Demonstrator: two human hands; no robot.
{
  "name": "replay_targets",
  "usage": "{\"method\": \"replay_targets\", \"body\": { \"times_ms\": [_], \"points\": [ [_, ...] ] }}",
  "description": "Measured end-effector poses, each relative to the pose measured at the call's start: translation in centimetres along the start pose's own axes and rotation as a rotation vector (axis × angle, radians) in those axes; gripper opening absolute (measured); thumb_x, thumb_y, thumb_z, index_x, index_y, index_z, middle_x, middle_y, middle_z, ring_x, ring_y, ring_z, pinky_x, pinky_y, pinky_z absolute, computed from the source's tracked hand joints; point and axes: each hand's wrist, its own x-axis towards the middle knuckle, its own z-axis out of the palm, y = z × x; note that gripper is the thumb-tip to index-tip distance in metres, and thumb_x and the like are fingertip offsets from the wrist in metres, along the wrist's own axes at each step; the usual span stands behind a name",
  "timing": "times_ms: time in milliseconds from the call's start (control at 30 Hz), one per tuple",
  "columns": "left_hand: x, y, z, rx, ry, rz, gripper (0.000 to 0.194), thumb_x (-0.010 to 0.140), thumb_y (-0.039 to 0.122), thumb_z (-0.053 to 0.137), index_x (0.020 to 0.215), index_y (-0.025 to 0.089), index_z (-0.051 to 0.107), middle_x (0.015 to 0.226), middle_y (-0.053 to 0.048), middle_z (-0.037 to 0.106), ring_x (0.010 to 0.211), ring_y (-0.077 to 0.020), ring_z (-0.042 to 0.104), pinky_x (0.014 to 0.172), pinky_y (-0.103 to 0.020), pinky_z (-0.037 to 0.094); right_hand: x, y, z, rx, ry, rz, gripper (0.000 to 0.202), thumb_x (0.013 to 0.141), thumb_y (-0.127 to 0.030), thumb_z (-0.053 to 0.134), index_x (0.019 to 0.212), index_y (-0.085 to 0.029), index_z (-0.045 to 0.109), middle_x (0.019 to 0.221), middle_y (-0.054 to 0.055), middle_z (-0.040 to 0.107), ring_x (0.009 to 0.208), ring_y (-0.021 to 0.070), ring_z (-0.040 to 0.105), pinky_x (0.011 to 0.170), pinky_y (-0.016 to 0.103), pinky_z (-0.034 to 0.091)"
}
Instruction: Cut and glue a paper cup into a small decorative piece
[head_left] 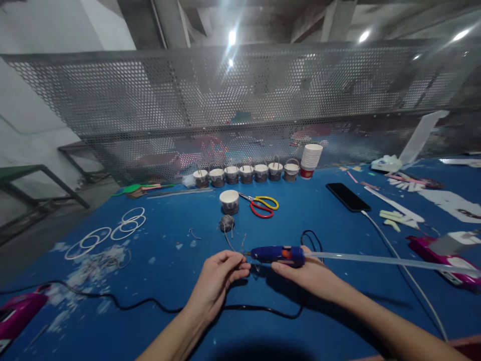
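Observation:
A blue hot glue gun [278,254] lies level in my right hand [300,273], whose fingers are wrapped round it. A long clear glue stick [361,257] runs out of its back to the right. The gun's nozzle points left, at the fingertips of my left hand [223,271]. Those fingers are pinched on a thin grey string, which runs up to a small ball of grey yarn [227,222]. Just behind the ball stands a small paper cup [229,203] with a grey wrapped side. Scissors [263,204] with red and yellow handles lie beside the cup.
Several small grey-wrapped cups [246,174] line the back, near a stack of paper cups [311,159]. White rings [130,223] and scraps lie left. A phone [347,196], its white cable and a pink power strip [447,260] are right. A black cord [150,303] crosses in front.

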Motion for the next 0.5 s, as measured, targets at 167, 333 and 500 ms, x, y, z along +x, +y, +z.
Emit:
{"method": "replay_targets", "body": {
  "times_ms": [167,333,500],
  "points": [
    [0.2,0.0,-0.3,-0.008,0.006,0.026,0.02,0.059,0.022,0.083,0.064,0.007,0.071,0.064,-0.009,0.069,0.063,-0.0151,0.067,0.059,-0.018,0.056,0.7,0.8,-0.9,0.169,-0.004,0.131,0.042,0.078,-0.053,0.051,0.055,-0.018,0.057,0.045,-0.002,0.044,0.038,0.0091,0.035,0.04,0.024,0.026],
    [0.3,0.0,-0.7,-0.032,0.02,0.05,0.021,0.057,0.022,0.084,0.064,0.007,0.071,0.064,-0.01,0.07,0.063,-0.0151,0.067,0.06,-0.019,0.056,2.3,2.7,-1.7,0.043,0.224,0.119,0.042,0.079,-0.051,0.049,0.063,-0.016,0.066,0.056,0.005,0.061,0.048,0.0148,0.052,0.049,0.027,0.039],
    [0.3,0.2,-0.7,-0.054,0.024,0.084,0.023,0.055,0.024,0.085,0.064,0.007,0.072,0.067,-0.01,0.07,0.065,-0.0163,0.068,0.061,-0.019,0.057,3.8,4.5,-1.5,-0.262,0.378,0.066,0.033,0.076,-0.046,0.055,0.075,-0.017,0.07,0.076,0.009,0.067,0.072,0.0248,0.062,0.065,0.034,0.045]
  ]
}}
